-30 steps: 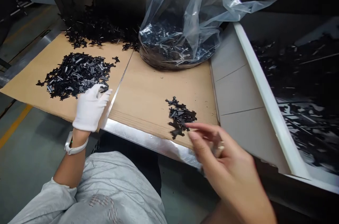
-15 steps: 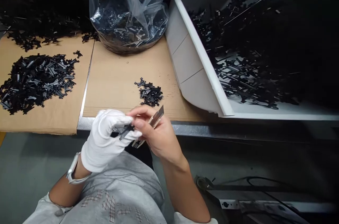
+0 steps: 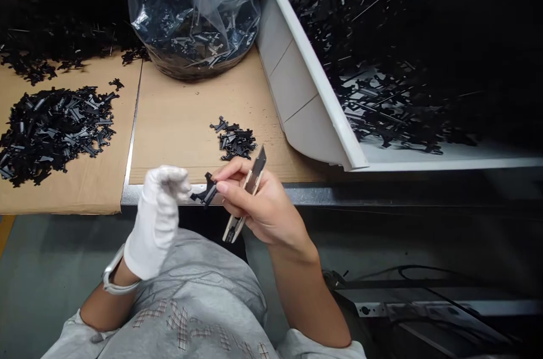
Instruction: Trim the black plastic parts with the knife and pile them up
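Between the thumb and forefinger of my bare right hand point(image 3: 263, 200) is a small black plastic part point(image 3: 207, 192). A utility knife point(image 3: 253, 175) lies across the same hand, held in the palm and fingers, its blade pointing up and away. My left hand point(image 3: 159, 217), in a white glove, is closed with curled fingers just left of the black part. Its fingertips come close to the part's left end; whether they touch, or hold anything, I cannot tell. Just beyond my right hand, a small pile of similar black parts point(image 3: 237, 141) rests on the cardboard.
A larger pile of black parts point(image 3: 55, 133) covers the left cardboard point(image 3: 97, 192). Behind stands a clear plastic bag point(image 3: 195, 37) of parts. On the right, a white bin point(image 3: 314, 82) holds many black pieces. A metal table edge point(image 3: 314, 194) runs in front.
My left hand has drawn back a little to the left, and its fingers have curled. The black part now shows in my right fingertips, and the knife stands more upright.
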The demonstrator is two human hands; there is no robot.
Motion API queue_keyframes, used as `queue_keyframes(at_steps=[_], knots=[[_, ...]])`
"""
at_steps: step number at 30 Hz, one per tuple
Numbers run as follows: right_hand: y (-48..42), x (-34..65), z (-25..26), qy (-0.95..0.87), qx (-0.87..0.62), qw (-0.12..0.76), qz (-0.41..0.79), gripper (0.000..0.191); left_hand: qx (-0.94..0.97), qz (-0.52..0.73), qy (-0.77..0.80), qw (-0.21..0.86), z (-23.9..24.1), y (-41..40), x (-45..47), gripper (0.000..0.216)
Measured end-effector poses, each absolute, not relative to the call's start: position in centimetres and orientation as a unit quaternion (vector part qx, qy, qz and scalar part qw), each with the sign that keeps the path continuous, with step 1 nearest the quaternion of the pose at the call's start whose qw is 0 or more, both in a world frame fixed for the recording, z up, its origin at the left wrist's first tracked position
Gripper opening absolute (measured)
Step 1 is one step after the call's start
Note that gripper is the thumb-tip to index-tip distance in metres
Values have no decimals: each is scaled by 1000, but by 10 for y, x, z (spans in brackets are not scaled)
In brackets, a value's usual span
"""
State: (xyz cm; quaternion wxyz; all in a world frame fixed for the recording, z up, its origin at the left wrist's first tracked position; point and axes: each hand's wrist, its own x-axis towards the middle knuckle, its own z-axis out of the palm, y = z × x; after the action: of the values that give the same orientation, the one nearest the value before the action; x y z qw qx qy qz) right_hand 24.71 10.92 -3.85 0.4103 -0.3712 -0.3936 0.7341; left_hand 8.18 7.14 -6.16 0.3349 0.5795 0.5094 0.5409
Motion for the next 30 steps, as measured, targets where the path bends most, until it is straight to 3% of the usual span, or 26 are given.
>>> queue_keyframes(at_steps=[4, 10, 19, 30], knots=[[104, 248, -35, -495, -437, 387, 643, 29, 540, 405, 515, 528, -49, 74, 83, 36], [86, 250, -38, -649, -387, 427, 496, 47, 465, 427, 514, 581, -45, 71, 88, 38], [79, 248, -31, -831, -344, 367, 239, 47, 521, 469, 498, 511, -31, 64, 99, 35], [79, 247, -24, -820, -298, 385, 302, 37, 593, 467, 482, 444, -20, 62, 96, 27]])
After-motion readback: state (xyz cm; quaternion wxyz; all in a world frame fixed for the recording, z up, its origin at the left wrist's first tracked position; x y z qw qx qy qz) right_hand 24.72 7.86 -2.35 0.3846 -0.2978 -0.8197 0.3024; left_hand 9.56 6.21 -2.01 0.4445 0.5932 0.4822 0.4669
